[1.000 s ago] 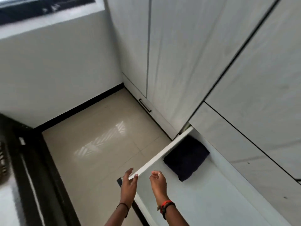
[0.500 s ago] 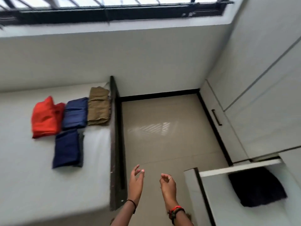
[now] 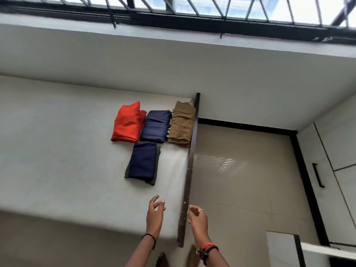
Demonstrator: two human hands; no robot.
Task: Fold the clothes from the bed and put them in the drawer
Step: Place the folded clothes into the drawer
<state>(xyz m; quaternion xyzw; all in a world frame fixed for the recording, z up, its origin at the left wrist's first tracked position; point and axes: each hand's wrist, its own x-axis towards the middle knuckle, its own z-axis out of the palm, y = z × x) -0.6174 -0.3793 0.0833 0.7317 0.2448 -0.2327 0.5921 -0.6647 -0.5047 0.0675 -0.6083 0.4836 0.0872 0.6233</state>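
Several folded clothes lie on the white bed (image 3: 57, 160): a red piece (image 3: 127, 123), a navy piece (image 3: 156, 125), a brown piece (image 3: 182, 125) by the bed's dark edge, and a dark blue piece (image 3: 143, 162) nearer to me. My left hand (image 3: 155, 214) hovers over the bed's near corner, fingers loosely spread, holding nothing. To its right, past the bed edge, my right hand (image 3: 197, 218) hangs with loosely curled fingers, also holding nothing. The open white drawer (image 3: 281, 247) shows only its corner at the bottom right.
A dark wooden bed rail (image 3: 189, 170) runs between bed and beige tiled floor (image 3: 240, 180). White wardrobe doors with a black handle (image 3: 317, 175) stand at the right. A barred window (image 3: 192, 8) sits above the wall.
The view has swung left from the drawer to the bed. The folded clothes now sit near the centre, and both hands have moved over toward the bed edge, still holding nothing.
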